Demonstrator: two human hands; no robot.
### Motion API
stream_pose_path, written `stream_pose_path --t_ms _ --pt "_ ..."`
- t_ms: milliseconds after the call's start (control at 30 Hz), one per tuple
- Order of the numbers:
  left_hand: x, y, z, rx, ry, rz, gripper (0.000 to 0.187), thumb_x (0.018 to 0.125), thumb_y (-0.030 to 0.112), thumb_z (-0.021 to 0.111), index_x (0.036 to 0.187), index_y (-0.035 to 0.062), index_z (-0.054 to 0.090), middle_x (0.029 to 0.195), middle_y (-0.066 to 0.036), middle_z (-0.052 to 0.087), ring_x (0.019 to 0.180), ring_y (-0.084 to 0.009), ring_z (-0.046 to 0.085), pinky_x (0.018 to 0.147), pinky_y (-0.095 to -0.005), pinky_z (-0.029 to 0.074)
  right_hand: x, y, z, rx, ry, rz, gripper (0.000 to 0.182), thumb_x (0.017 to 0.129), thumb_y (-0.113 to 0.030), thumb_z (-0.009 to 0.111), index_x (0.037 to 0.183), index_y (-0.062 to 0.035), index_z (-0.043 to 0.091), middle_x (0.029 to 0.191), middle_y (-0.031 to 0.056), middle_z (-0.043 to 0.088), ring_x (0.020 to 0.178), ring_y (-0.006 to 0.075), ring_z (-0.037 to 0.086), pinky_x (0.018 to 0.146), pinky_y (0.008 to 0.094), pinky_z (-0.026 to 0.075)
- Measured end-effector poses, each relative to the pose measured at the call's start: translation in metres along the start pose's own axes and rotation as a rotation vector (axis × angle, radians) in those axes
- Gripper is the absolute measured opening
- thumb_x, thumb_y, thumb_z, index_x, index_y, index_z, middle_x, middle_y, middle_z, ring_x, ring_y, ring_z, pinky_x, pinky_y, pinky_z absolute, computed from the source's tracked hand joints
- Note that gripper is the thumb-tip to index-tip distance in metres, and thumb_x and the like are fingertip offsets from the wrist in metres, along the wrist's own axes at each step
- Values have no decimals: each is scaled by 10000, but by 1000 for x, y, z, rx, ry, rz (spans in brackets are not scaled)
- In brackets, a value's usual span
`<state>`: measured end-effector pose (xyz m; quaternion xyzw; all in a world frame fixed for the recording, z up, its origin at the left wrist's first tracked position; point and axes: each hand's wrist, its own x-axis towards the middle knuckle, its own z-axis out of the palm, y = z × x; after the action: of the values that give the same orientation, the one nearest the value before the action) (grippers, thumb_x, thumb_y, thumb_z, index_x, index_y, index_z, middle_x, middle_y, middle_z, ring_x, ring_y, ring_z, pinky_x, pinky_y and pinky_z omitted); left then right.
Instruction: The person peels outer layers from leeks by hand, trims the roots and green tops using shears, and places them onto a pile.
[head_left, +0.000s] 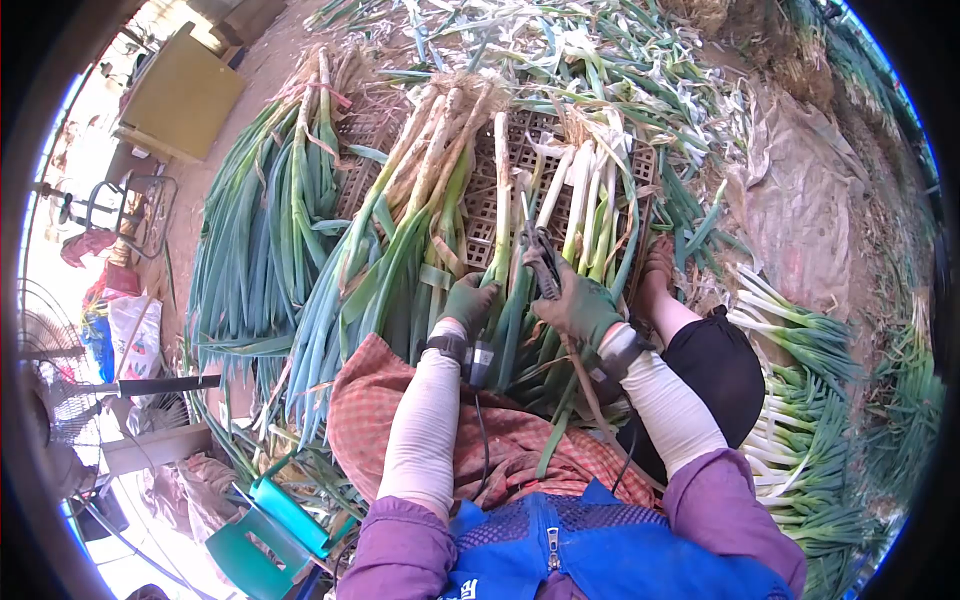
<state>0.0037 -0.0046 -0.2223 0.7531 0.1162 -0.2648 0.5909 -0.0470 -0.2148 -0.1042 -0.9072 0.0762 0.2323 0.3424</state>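
Observation:
My left hand (468,303), in a dark green glove, is closed round the green part of a long green onion (502,200). That onion's pale shaft and root end point away from me over a brown plastic crate. My right hand (580,305), gloved too, grips a dark hand tool (541,262) with a thin pale tip; its exact kind is hard to make out. The tip is just right of the held onion. Peeled white-stemmed onions (590,200) lie beyond my right hand. To the left is a pile of unpeeled onions with dry roots (430,150).
The slatted crate (481,225) lies under the onions. Stripped leaves (600,60) litter the ground behind it. Cleaned onions (790,430) are stacked at the right, near a bare foot (655,270). At the left are a fan (60,400) and a green plastic item (262,545).

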Motion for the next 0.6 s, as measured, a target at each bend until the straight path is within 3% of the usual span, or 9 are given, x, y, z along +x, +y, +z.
stream_pose_path --t_ms 100,133,200,300,333,433,600 --pt "6 2 0 -72 37 5 265 914 183 661 1106 0 674 930 -76 700 798 -143 622 734 -303 500 -40 0 -2 -17 -107 -92 940 759 -435 682 1518 -49 282 1013 272 688 978 419 669 891 449 512" --pt "10 2 -1 -68 62 13 257 922 194 659 1096 6 676 927 -62 697 796 -131 616 733 -296 498 -47 14 15 -85 -140 -95 923 734 -457 692 1508 -113 327 947 255 689 906 409 680 834 468 524" --pt "20 -2 -3 -118 75 36 285 930 239 655 1086 1 673 913 -60 694 781 -131 612 719 -297 497 -72 7 19 -70 -240 -61 947 735 -449 696 1507 -59 309 976 277 680 932 416 673 844 468 519" --pt "7 20 1 45 112 5 366 931 283 619 1101 -38 662 913 -151 711 805 -231 666 750 -345 510 -71 1 21 -115 -252 -32 938 746 -423 687 1500 -18 303 989 274 685 946 404 679 855 442 525" --pt "39 -23 0 107 140 88 448 940 358 586 1129 -43 652 966 -225 710 866 -330 692 807 -389 511 -67 -2 18 -125 -243 -22 932 751 -413 683 1498 -8 301 989 269 689 946 397 683 855 430 529" --pt "28 -8 -1 277 159 84 461 949 385 557 1161 -13 652 1019 -266 693 951 -386 683 852 -423 504 -40 6 21 -107 -129 -18 932 749 -408 677 1497 0 299 1040 274 681 975 405 675 889 442 522" --pt "25 -9 6 310 159 134 512 955 450 585 1126 -23 678 962 -219 715 911 -307 684 841 -381 500 17 -3 -1 -186 -51 34 896 751 -375 661 1490 -5 314 1099 276 672 1035 400 666 941 447 501"
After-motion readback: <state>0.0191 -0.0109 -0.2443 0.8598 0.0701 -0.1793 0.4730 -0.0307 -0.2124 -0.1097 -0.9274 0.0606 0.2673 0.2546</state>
